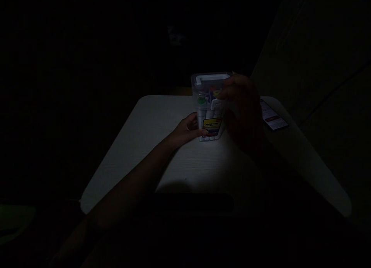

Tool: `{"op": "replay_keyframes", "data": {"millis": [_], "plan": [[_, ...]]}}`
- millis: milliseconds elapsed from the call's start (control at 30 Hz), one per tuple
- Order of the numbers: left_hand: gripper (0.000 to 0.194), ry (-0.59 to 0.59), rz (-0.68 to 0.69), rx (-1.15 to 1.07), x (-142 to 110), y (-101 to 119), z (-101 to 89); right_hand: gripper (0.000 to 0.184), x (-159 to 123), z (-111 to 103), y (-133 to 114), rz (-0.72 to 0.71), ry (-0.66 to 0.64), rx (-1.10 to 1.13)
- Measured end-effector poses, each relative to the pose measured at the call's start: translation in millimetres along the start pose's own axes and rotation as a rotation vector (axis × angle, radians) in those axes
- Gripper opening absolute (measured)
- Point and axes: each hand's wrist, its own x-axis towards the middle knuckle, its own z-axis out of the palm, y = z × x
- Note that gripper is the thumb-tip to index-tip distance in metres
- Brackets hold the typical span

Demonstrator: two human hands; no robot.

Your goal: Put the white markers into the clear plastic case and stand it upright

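Observation:
The scene is very dark. A clear plastic box of markers (209, 113) with a white handle and a yellow label stands upright on a small white table (150, 144). My left hand (188, 129) grips the box low on its left side. My right hand (240, 105) is raised at the box's upper right, fingers pinched at the coloured marker caps near the lid; what it holds there is too dim to name.
A phone (273, 116) with a lit screen lies on the table to the right of the box. The table's near edge has a dark slot (191, 202). Everything around the table is in darkness.

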Motion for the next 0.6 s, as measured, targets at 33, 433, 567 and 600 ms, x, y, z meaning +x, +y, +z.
{"op": "replay_keyframes", "data": {"millis": [33, 433, 567, 600], "plan": [[0.067, 0.001, -0.005, 0.002, 0, 0, -0.1, 0.040, 0, 0, 0, -0.001, 0.003, 0.002], [0.062, -0.016, 0.008, -0.015, 1, 0, -0.1, 0.027, -8, 12, 10, -0.116, 0.117, 0.001], [0.063, -0.015, 0.013, -0.019, 1, -1, -0.8, 0.026, -8, 12, 12, -0.133, 0.128, 0.032], [0.063, -0.012, 0.008, -0.022, 1, -1, -0.8, 0.025, -8, 11, 12, -0.138, 0.132, 0.039]]}}
